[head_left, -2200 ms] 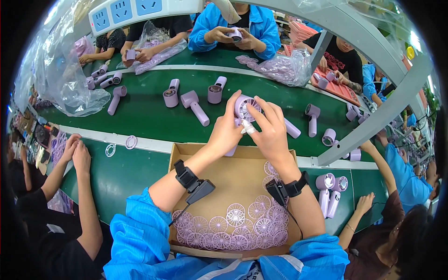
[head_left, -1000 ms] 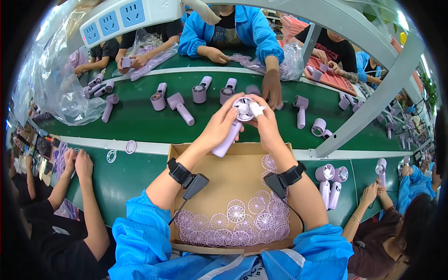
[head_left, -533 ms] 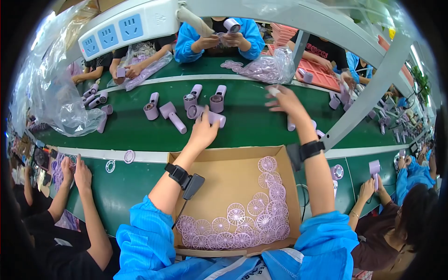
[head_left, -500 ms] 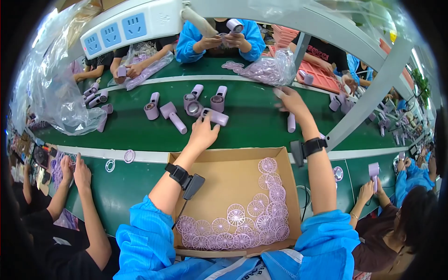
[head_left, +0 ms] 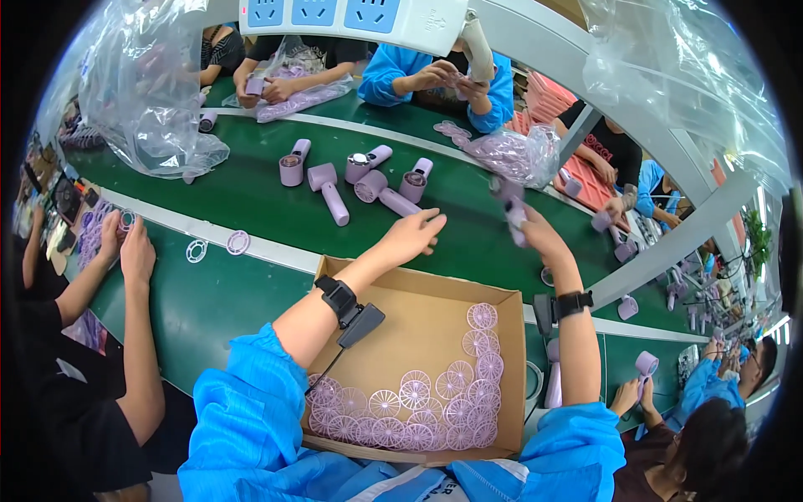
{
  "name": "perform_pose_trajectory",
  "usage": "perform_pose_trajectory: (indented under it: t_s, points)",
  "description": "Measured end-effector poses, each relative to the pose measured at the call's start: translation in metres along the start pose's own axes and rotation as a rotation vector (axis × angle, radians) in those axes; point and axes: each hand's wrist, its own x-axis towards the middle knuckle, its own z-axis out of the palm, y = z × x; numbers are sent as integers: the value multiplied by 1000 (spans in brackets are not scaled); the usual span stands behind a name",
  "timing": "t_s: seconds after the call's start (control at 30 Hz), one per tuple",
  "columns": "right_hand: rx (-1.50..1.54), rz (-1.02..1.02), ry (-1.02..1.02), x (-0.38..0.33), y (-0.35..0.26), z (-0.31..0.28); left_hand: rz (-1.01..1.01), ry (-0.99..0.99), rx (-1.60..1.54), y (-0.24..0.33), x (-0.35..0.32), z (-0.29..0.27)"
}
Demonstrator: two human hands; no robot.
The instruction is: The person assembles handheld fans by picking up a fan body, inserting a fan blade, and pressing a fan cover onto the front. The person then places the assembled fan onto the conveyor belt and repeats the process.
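My right hand [head_left: 544, 238] is closed around the handle of a light purple handheld fan [head_left: 513, 211], raised over the green belt [head_left: 276, 209] and smeared by motion. To its left, my left hand [head_left: 411, 240] has its fingers spread and holds nothing, just short of a fan lying on its side [head_left: 400, 202]. Several more purple fans stand or lie on the belt beyond it, among them an upright fan [head_left: 292, 170] and a tipped fan [head_left: 332, 199]. Below my forearms sits an open cardboard box [head_left: 418, 294] with many round spoked purple grilles [head_left: 416, 393] piled along its near and right sides.
A white power strip [head_left: 401, 21] and a grey metal frame [head_left: 661, 251] cross above the belt. Clear plastic sheeting [head_left: 150, 92] hangs at the left. Two purple rings [head_left: 238, 243] lie on the table left of the box. Other people work on all sides.
My right hand has taken hold of a fan and lifted it. My left hand has come away from the fan it was touching. The view has turned, shifting the scene.
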Motion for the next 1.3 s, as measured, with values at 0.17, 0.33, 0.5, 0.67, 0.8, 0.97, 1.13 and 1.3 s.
perform_pose_trajectory:
  t_s: [0.17,0.33,0.5,0.67,0.8,0.97,1.13,1.3]
  points:
    - [-632,-622,-324,-79,-51,22,-92,-201,-504,16,-6,3]
    - [-1019,-205,-680,-107,-11,61,-139,-8,-366,7,3,-4]
    - [-1196,-196,-636,-104,33,76,-14,6,-394,14,1,1]
    - [-1142,18,-1023,-114,27,87,-15,42,-327,9,-3,-2]
    - [-740,96,-1344,-144,13,92,-35,43,-338,13,-1,0]
    - [-400,-378,-1344,-177,29,131,-30,17,-282,12,2,3]
    - [-237,-582,-975,-185,-8,155,-46,42,-277,10,2,1]
    - [-854,-599,-1206,-194,-39,135,-82,75,-308,8,0,-9]
